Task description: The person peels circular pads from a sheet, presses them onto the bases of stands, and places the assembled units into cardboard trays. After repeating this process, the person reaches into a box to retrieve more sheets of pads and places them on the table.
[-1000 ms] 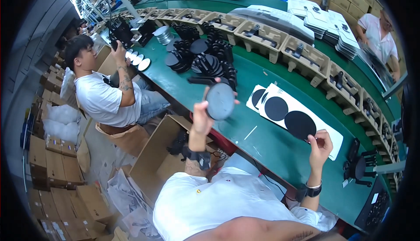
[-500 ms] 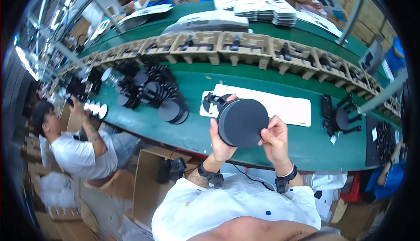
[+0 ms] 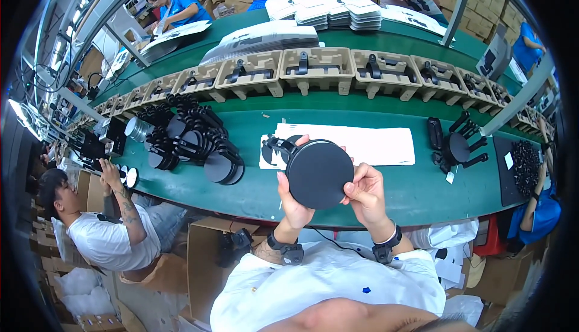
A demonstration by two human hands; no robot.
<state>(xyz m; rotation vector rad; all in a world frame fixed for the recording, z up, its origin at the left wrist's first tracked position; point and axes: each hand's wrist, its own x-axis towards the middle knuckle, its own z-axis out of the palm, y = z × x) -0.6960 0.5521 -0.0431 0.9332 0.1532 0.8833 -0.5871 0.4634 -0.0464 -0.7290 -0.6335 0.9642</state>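
Between my hands, above the green bench, is a black stand with a round base (image 3: 321, 174), its flat disc turned up toward me. My left hand (image 3: 294, 204) is closed round the left edge, with the thumb showing there and fingertips at the top rim. At the lower right rim, my right hand (image 3: 368, 196) pinches the edge between thumb and fingers. A black jointed arm (image 3: 278, 145) sticks out past the upper left of the disc; part of it is hidden. Underneath, a white paper sheet (image 3: 383, 145) lies on the bench.
Left on the green bench (image 3: 265, 196) stands a pile of black stands (image 3: 192, 136). Another black stand (image 3: 456, 148) lies right, near a dark mat with small black parts (image 3: 526, 166). Cardboard trays (image 3: 316, 71) line the far side. A co-worker (image 3: 108, 229) sits left.
The view has shifted, so the bench and trays sit further left in it. Both hands keep the same hold on the stand, its disc still turned toward me.
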